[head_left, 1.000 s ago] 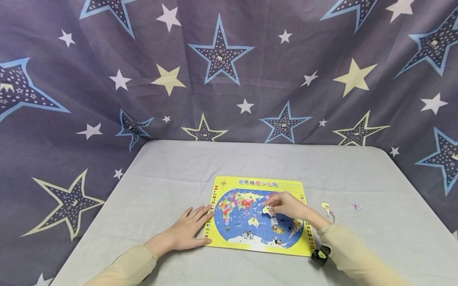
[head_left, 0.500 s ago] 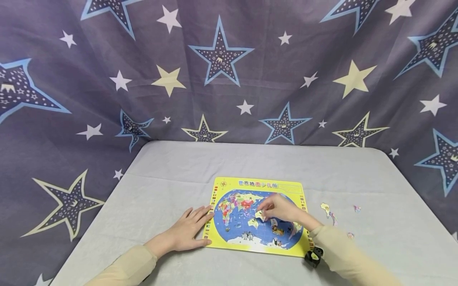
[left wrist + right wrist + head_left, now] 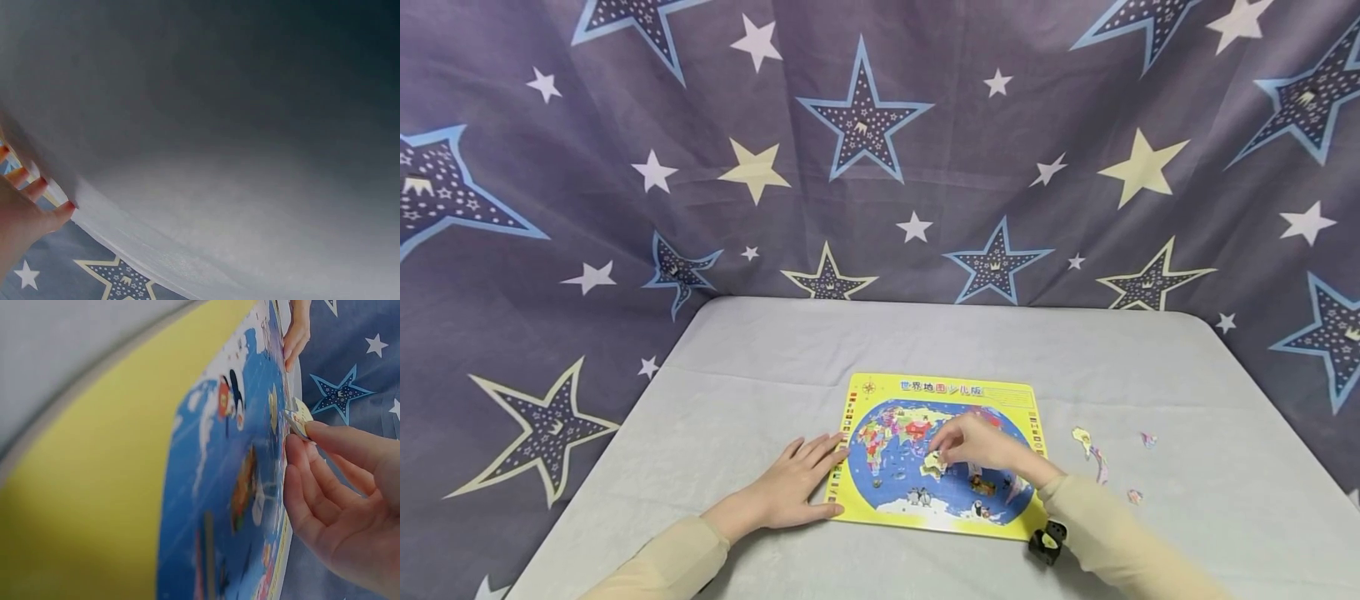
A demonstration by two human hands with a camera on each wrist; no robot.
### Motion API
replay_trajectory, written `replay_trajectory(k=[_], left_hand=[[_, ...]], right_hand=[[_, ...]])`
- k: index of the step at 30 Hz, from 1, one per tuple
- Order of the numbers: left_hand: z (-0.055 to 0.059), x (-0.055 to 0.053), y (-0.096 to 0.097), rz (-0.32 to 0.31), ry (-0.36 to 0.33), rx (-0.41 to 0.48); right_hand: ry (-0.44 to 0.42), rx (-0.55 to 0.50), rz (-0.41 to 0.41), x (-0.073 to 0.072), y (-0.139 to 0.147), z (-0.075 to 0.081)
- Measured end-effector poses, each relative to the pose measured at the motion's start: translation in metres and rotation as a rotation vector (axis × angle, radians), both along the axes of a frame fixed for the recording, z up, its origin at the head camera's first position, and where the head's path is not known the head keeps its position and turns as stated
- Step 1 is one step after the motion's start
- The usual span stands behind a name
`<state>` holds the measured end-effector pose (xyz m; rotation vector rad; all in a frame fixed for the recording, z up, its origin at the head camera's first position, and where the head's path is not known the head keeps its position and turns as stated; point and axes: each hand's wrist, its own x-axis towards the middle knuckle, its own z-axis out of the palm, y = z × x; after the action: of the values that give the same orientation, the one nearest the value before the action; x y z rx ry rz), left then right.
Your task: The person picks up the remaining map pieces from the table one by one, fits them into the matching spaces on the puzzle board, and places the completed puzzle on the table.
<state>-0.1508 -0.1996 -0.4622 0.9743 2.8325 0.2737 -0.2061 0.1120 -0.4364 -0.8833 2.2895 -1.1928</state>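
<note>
A yellow-bordered world map puzzle board (image 3: pixel 1000 530) lies on the table. My right hand (image 3: pixel 981 443) pinches a pale yellow, Australia-shaped puzzle piece (image 3: pixel 931 462) over the blue sea area, right of the map's middle. In the right wrist view, thumb and fingers hold this piece (image 3: pixel 301 419) close to the board surface, tilted; whether it touches the board I cannot tell. My left hand (image 3: pixel 790 489) lies flat, fingers spread, its fingertips at the board's left edge. The left wrist view catches only part of that hand (image 3: pixel 28 209).
Right of the board lie loose puzzle pieces: a pale yellow one (image 3: pixel 1081 437), a purplish curved one (image 3: pixel 1101 464), and small pinkish ones (image 3: pixel 1148 440) farther right and nearer (image 3: pixel 1135 496). A starry curtain (image 3: pixel 880 200) hangs behind the grey-covered table (image 3: pixel 760 350).
My right hand has moved left and slightly down across the map with the puzzle piece, uncovering a small loose piece by the right forearm. My left hand has stayed put.
</note>
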Motion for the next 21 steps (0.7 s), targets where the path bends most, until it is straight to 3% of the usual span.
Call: replay_trajectory(k=[21], left_hand=[[-0.0021,-0.0003,0.0,0.005,0.0,-0.011]], right_hand=[[0.031,0.029,0.005,0.0014,-0.0092,-0.0061]])
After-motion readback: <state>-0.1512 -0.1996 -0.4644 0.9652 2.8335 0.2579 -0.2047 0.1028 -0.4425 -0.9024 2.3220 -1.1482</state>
